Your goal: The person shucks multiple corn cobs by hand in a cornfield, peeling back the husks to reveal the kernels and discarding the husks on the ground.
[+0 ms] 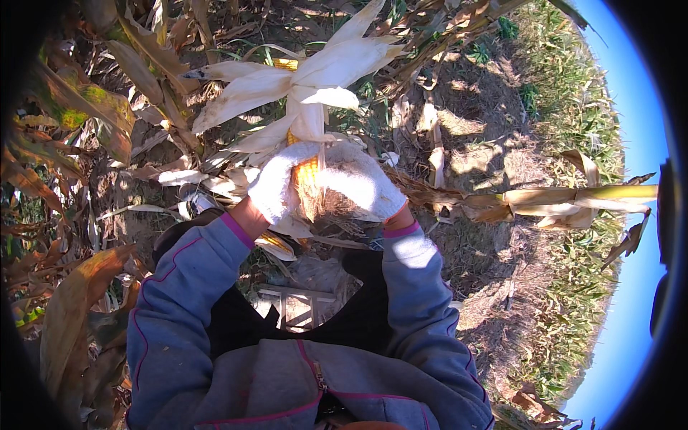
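Observation:
Both my hands wear white knitted gloves and meet before me around one corn ear (307, 174). My left hand (277, 180) wraps the ear's left side. Against its right side my right hand (361, 180) is closed on the pale husk (322, 156) and brown silk (322, 204); its fingertips are hidden. Yellow kernels show between the gloves, with the silk tuft hanging toward me. Just beyond the hands, dry white husk leaves (317, 80) spread open, and part of a yellow cob (285, 64) shows among them.
Dry corn stalks and leaves (150, 80) crowd the left. A broken stalk (543, 199) reaches in from the right. Below my hands lies another partly husked ear (277, 244). Between my legs is a slatted frame (295, 306). Standing corn (575, 134) lines the far right.

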Action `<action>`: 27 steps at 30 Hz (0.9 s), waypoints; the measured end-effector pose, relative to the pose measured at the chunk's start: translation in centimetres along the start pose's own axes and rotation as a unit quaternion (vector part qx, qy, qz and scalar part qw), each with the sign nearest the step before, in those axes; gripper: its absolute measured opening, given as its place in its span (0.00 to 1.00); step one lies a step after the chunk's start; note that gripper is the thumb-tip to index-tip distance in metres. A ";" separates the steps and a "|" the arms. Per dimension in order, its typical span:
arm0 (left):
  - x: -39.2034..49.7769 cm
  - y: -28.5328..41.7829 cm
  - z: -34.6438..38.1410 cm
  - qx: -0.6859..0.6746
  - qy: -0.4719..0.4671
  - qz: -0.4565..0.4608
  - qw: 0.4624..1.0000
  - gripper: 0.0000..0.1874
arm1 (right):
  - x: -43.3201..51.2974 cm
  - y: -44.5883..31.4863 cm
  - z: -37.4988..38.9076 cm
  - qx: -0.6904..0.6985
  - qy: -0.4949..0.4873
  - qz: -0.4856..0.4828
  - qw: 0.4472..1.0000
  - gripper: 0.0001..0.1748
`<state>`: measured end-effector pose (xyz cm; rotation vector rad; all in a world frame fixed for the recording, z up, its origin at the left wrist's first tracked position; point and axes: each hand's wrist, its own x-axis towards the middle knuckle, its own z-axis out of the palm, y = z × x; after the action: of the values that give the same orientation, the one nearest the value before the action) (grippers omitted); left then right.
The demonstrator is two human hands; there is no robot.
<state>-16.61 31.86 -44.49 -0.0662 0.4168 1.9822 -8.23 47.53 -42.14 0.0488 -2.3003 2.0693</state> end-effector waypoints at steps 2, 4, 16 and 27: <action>-0.2 0.1 0.1 0.011 0.013 0.004 1.000 0.20 | 0.2 -0.2 0.1 0.011 -0.013 0.048 0.999 0.10; -0.5 0.4 0.9 0.011 0.000 -0.009 1.000 0.21 | 0.2 -0.2 -0.1 -0.012 -0.017 0.050 0.999 0.10; 0.1 0.6 -3.4 -0.020 -0.059 -0.030 0.998 0.14 | 0.6 -0.1 -1.7 -0.241 0.199 0.115 0.943 0.12; -2.0 -0.7 -1.1 0.124 -0.125 -0.076 0.982 0.18 | 0.0 0.3 -6.6 -0.374 0.472 -0.004 0.799 0.13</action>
<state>-15.25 30.10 -45.22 0.2963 0.4757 1.7475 -8.19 54.10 -41.77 -0.7899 -2.1272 0.6741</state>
